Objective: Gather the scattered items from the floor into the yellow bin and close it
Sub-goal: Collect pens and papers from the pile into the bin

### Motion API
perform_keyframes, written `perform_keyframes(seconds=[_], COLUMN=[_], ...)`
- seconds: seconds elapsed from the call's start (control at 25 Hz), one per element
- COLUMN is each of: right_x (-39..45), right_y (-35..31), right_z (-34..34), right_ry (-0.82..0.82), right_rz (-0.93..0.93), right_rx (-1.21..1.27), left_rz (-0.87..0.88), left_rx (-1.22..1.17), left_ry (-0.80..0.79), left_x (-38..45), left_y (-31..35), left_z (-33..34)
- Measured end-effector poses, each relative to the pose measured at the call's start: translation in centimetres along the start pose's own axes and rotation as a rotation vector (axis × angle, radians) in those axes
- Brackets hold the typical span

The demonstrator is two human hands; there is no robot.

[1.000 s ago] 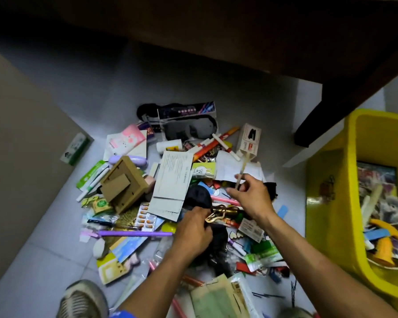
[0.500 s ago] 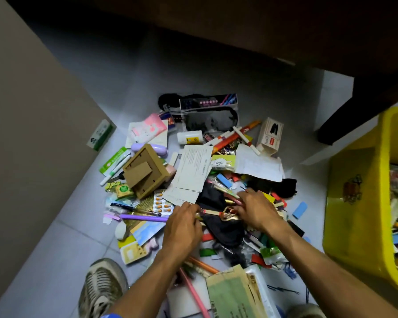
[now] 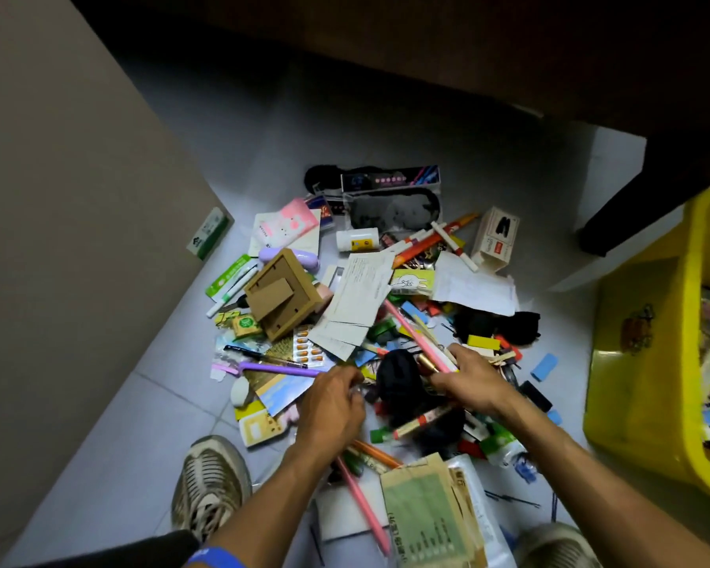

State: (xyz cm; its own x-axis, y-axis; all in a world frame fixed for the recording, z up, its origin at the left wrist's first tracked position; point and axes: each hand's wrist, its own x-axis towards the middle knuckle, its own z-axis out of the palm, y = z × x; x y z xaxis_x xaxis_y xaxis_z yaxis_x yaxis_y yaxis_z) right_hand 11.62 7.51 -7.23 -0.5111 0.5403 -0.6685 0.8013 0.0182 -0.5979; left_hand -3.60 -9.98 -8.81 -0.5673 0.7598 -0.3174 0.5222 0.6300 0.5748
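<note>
- yellow bin [image 3: 648,362]: hard glossy plastic, boxy with rounded rim, open top, at right edge of view on the floor, partly filled with mixed items
- scattered items [image 3: 361,305]: loose heap on grey tiled floor [image 3: 111,436] between the wall and the bin; flat paper sheets, cardboard stand, blister pack, black cloth, pens
- right hand [image 3: 474,379]: fingers curled, grasping a bundle of thin sticks including a long pink pen [image 3: 415,336]; pen's long axis runs diagonally, far end pointing up-left away from the person
- left hand [image 3: 333,403]: curled over the pile's near centre, seems to pinch something small, cannot tell what
- purple stick [image 3: 279,368]: smooth slim rod, lying roughly level, pointing left from the left hand
</note>
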Motion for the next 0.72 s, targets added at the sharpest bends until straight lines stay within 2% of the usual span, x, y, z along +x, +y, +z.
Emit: perform_keyframes(seconds=[0.08, 0.16, 0.28, 0.36, 0.4, 0.48, 0.6, 0.72], right_x=[-1.6, -3.3, -5.8, -7.3, -7.8, -8.9, -11.2, -14.3], right_y=[-0.4, -0.7, -1.1, -1.0, -1.1, -1.3, -1.9, -2.4], right_z=[-0.7, -1.8, -3.5, -4.7, -5.2, -6.4, -8.2, -11.1], right_ry=[-0.07, -0.124, -0.076, -0.013, -0.001, -0.018, -0.098, -0.036], right_rz=[-0.055, -0.142, -0.227, -0.276, -0.29, -0.315, -0.35, -0.383], right_rx=[0.407, 0.605, 0.603, 0.65, 0.715, 0.844, 0.981, 1.04], left_rz=[-0.02, -0.033, 0.009, 0.028, 0.02, 0.011, 0.086, 0.112], left_rx=[-0.052, -0.09, -0.135, -0.253, -0.378, -0.613, -0.7, -0.835], left_ry=[0.004, -0.003, 0.009, 0.006, -0.03, -0.207, -0.337, -0.393], left_x=[0.3, 0.1, -0.6, -1.4, -1.6, -2.4, -3.5, -3.8], left_y=[1.2, 3.2, 6.2, 8.3, 9.3, 12.0, 16.0, 19.2], left_z=[0.2, 0.1, -0.6, -1.4, -1.8, -2.6, -2.8, -2.6])
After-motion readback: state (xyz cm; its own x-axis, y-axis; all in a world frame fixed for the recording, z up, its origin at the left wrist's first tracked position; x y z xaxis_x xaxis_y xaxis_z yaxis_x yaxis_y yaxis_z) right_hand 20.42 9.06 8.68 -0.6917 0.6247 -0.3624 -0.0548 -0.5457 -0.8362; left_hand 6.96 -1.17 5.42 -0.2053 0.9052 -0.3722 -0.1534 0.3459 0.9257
